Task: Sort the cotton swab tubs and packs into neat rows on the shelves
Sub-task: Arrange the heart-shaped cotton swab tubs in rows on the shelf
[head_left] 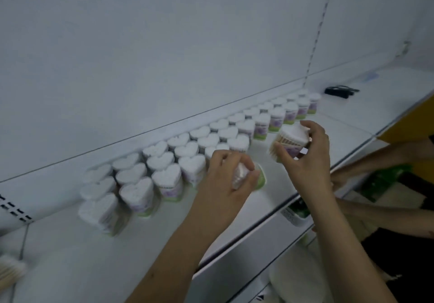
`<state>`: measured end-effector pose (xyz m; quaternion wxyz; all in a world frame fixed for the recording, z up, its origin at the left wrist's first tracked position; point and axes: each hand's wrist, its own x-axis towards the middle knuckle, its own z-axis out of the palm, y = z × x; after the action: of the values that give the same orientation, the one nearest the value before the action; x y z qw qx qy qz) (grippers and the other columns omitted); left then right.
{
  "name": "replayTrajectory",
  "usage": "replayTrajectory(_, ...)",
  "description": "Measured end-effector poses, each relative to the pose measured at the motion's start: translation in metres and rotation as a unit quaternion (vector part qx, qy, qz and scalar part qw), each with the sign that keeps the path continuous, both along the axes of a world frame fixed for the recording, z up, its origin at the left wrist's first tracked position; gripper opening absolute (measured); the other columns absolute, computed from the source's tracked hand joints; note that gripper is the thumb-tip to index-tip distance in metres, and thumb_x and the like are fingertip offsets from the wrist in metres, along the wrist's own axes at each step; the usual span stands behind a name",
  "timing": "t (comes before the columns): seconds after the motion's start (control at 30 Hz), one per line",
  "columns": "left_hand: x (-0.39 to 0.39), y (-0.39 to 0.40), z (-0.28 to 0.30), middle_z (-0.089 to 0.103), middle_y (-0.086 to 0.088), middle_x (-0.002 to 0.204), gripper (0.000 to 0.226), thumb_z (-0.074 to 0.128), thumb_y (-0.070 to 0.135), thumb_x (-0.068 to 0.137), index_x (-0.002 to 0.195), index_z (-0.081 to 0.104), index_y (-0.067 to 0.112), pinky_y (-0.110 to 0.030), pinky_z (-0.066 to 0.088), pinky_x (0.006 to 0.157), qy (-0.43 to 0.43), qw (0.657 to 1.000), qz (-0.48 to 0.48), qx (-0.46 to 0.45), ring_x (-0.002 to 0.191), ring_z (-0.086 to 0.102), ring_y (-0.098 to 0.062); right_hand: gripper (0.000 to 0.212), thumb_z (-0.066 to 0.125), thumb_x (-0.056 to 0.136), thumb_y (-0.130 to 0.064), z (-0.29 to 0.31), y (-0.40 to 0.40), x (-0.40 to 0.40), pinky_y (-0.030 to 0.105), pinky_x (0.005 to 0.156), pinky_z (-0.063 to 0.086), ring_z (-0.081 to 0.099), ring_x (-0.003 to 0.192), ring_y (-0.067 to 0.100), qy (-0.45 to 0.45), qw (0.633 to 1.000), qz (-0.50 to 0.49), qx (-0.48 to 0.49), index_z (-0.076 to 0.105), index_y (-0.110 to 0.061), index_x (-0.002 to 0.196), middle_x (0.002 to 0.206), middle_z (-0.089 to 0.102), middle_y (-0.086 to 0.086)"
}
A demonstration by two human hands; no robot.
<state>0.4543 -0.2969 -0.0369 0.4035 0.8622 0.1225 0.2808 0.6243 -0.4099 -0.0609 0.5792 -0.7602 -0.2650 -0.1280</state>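
- The left hand [231,173] curls its fingers around a heart-shaped clear tub of white cotton swabs with a green base [246,177], which is at the front end of the rows, touching or just above the white metal shelf [145,251]; which of the two I cannot tell.
- The right hand [305,159] grips a second heart-shaped swab tub [292,142], tilted, in the air at 2 o'clock from the left hand.
- The rows of heart-shaped swab tubs [187,152] run from 8 o'clock to 2 o'clock along the back wall.
- A black object [338,91] lies beyond the far end of the rows.
- Another person's arms [387,157] are at 3 o'clock.
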Motion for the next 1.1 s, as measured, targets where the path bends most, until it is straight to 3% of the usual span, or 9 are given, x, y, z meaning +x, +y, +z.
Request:
replayTrajectory(0.1,0.043,-0.01,0.0,0.049,0.013,0.117,0.035,0.068,0.03,0.09,0.117,0.048,0.036,-0.01,0.043,0.082,-0.001,1.0,0.027,0.009,0.102,0.053,-0.001,0.07,0.081,0.08,-0.028,-0.011,0.007,0.049,0.01,0.084,0.044,0.046,0.098,-0.008,-0.004,0.999,0.044,-0.028,0.043,-0.027,0.139,0.123,0.036,-0.004)
replayTrajectory(0.2,0.086,-0.016,-0.002,0.051,0.013,0.126,0.055,0.073,0.031,0.085,0.132,0.044,0.028,-0.02,0.046,0.09,0.026,0.996,0.062,0.052,0.111,0.052,-0.004,0.069,0.081,0.08,-0.026,-0.029,0.014,0.088,0.016,0.088,0.045,0.046,0.094,-0.008,-0.011,0.997,0.065,-0.051,0.046,-0.025,0.139,0.124,0.035,-0.003)
replayTrajectory(0.3,0.121,-0.014,-0.013,0.051,0.007,0.125,0.054,0.074,0.03,0.084,0.132,0.05,0.021,-0.016,0.043,0.089,0.034,0.988,0.065,0.137,0.113,0.051,-0.006,0.066,0.078,0.083,-0.025,-0.049,0.018,0.113,0.023,0.087,0.05,0.049,0.095,-0.011,-0.002,0.991,0.109,-0.077,0.045,-0.026,0.14,0.128,0.038,0.001)
replayTrajectory(0.37,0.137,-0.01,-0.022,0.05,0.004,0.125,0.056,0.071,0.033,0.086,0.136,0.052,0.018,-0.021,0.045,0.093,0.059,0.979,0.067,0.184,0.115,0.052,-0.011,0.065,0.072,0.088,-0.024,-0.059,0.02,0.121,0.035,0.092,0.052,0.053,0.107,0.003,0.014,0.986,0.139,-0.087,0.041,-0.028,0.145,0.136,0.038,0.002)
replayTrajectory(0.47,0.155,-0.003,-0.035,0.058,-0.001,0.122,0.061,0.059,0.047,0.086,0.137,0.055,0.014,-0.036,0.048,0.095,0.066,0.952,0.107,0.278,0.113,0.054,-0.02,0.068,0.066,0.092,-0.019,-0.066,0.022,0.125,0.027,0.093,0.044,0.047,0.117,0.01,0.014,0.982,0.157,-0.101,0.033,-0.027,0.151,0.138,0.04,0.003)
replayTrajectory(0.63,0.163,0.007,-0.048,0.062,0.002,0.119,0.049,0.061,0.05,0.084,0.121,0.061,0.019,-0.031,0.037,0.096,0.043,0.945,0.136,0.295,0.111,0.055,-0.018,0.071,0.062,0.094,-0.021,-0.068,0.019,0.124,0.025,0.094,0.043,0.047,0.115,0.006,0.036,0.982,0.164,-0.089,0.026,-0.034,0.154,0.129,0.04,-0.008)
replayTrajectory(0.8,0.157,0.016,-0.056,0.065,0.003,0.115,0.041,0.059,0.05,0.085,0.11,0.071,0.021,-0.041,0.032,0.098,0.026,0.895,0.194,0.4,0.112,0.052,-0.022,0.07,0.062,0.095,-0.026,-0.065,0.019,0.123,0.028,0.095,0.044,0.046,0.111,0.004,0.023,0.981,0.155,-0.11,0.025,-0.033,0.154,0.131,0.045,-0.004)
replayTrajectory(1.0,0.148,0.019,-0.057,0.063,-0.006,0.118,0.041,0.059,0.039,0.083,0.116,0.07,0.018,-0.037,0.035,0.096,0.043,0.899,0.185,0.396,0.108,0.058,-0.025,0.063,0.067,0.092,-0.028,-0.061,0.021,0.122,0.025,0.085,0.046,0.057,0.11,0.009,0.057,0.981,0.166,-0.084,0.035,-0.03,0.146,0.123,0.055,-0.014)
replayTrajectory(1.1,0.151,0.021,-0.058,0.064,-0.007,0.115,0.042,0.076,0.029,0.08,0.117,0.069,0.011,-0.032,0.035,0.094,0.035,0.907,0.191,0.374,0.105,0.06,-0.025,0.05,0.066,0.093,-0.032,-0.062,0.023,0.121,0.026,0.083,0.047,0.058,0.108,0.012,0.037,0.981,0.151,-0.113,0.045,-0.024,0.138,0.122,0.059,-0.009)
